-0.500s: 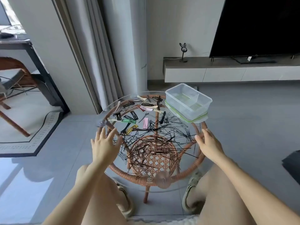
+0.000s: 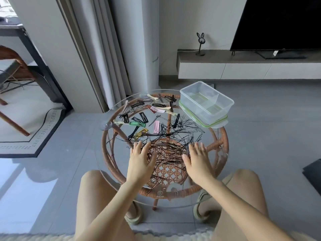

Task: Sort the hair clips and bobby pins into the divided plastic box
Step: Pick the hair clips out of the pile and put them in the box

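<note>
A round glass table top (image 2: 104, 164) on a rattan frame carries a dense heap of black bobby pins (image 2: 171, 146) in the middle. Several coloured hair clips (image 2: 139, 119) lie at its far left. A clear divided plastic box (image 2: 206, 102) stands empty on its green-rimmed lid at the far right edge. My left hand (image 2: 141, 161) lies flat, fingers spread, on the near left part of the pin heap. My right hand (image 2: 198, 160) lies flat, fingers spread, on the near right part. Neither hand holds anything.
My knees sit close under the near rim of the table. A grey tiled floor surrounds it. Curtains and a wall stand behind, a low TV cabinet (image 2: 243, 66) at the back right, a chair and rug (image 2: 26, 136) at the left.
Both hands have moved inward from the table's sides and now rest on the bobby pin heap. The camera has tilted down slightly.
</note>
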